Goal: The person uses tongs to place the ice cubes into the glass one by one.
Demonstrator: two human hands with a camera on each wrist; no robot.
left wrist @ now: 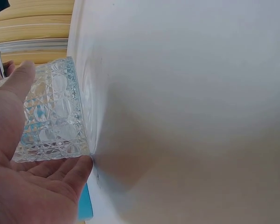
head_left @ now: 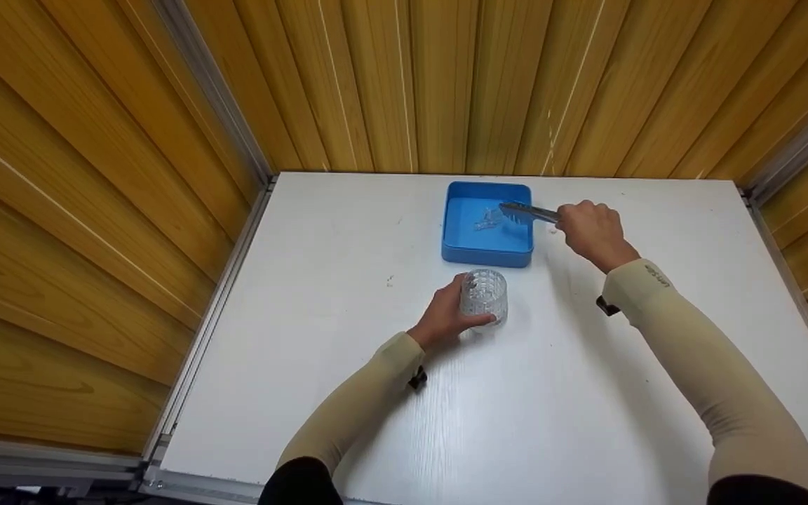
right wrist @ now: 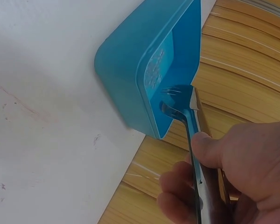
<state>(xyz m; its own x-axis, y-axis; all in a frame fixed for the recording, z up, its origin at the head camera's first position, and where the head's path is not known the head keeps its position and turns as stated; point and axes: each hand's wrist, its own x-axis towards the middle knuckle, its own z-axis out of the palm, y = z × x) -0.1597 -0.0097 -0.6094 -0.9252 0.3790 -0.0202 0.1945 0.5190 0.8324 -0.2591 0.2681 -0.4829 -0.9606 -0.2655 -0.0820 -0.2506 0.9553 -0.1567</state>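
My left hand (head_left: pixel 442 315) grips a clear patterned glass (head_left: pixel 485 298) on the white table, just in front of the blue tray (head_left: pixel 487 257). In the left wrist view, the thumb lies on one side of the glass (left wrist: pixel 56 109) and the fingers on the other. Metal tongs (head_left: pixel 541 213) are held in my right hand (head_left: pixel 593 233), to the right of the tray. Their toothed tips reach over the tray's right wall, beside several small clear pieces (head_left: pixel 488 219) on its bottom. The right wrist view shows the tongs' tips (right wrist: pixel 170 109) apart at the tray's opening.
A white table (head_left: pixel 320 294) carries the tray and the glass. Wood-look panels (head_left: pixel 439 84) stand behind it and along both sides, with a metal frame rail (head_left: pixel 211 301) at the left edge. Small dark marks (head_left: pixel 390 280) dot the tabletop.
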